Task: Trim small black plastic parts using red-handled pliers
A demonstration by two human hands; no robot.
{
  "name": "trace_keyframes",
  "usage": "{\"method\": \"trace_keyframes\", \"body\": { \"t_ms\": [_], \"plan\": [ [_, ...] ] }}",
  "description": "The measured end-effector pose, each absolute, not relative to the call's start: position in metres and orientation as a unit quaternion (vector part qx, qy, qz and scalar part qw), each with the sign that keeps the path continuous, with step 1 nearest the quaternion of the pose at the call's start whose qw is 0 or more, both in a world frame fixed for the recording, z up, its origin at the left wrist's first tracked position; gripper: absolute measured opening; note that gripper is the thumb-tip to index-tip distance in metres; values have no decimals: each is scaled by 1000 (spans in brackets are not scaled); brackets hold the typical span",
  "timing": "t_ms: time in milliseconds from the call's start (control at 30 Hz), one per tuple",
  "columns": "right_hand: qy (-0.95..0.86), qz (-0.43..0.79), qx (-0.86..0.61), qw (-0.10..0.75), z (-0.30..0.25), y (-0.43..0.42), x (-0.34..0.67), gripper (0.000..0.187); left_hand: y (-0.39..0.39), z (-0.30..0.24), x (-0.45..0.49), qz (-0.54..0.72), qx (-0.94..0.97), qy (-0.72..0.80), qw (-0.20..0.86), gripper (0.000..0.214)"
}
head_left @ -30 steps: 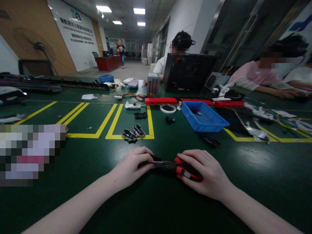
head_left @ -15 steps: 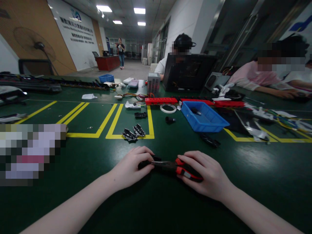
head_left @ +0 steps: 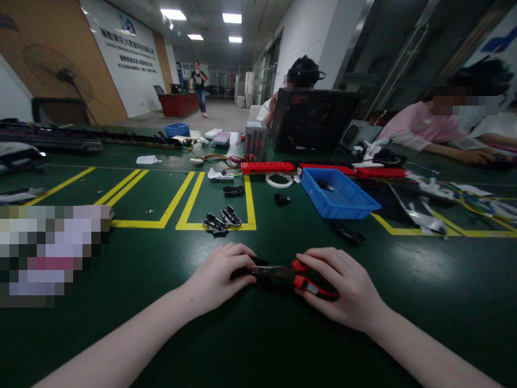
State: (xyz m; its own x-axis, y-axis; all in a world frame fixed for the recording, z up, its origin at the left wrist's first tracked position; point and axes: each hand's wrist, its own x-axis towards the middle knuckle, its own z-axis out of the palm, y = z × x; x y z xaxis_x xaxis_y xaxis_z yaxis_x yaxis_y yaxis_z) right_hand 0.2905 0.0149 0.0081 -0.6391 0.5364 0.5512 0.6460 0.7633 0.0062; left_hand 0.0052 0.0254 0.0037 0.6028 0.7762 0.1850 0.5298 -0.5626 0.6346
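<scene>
My right hand is closed round the red-and-black handles of a pair of pliers low over the green table. The pliers' dark jaws point left and meet a small black part that my left hand pinches with curled fingers. Most of that part is hidden under my fingers. Both hands rest on the table close together, near its front middle.
Two small black parts lie on a yellow floor-tape line just beyond my hands. A blue bin, red strips, a tape ring and cables lie farther back. Other people sit at the far side and right; a blurred patch covers the left.
Nothing much has moved; the pliers and both hands have shifted very slightly while keeping the same grip.
</scene>
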Motion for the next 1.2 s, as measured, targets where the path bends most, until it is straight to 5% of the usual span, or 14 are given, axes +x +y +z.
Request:
{"method": "trace_keyframes", "body": {
  "t_ms": [1200],
  "plan": [
    [-900, -30, -342, 269, 8, 15, 291, 34, 25, 2, 3, 240, 856, 376, 260, 11]
  ]
}}
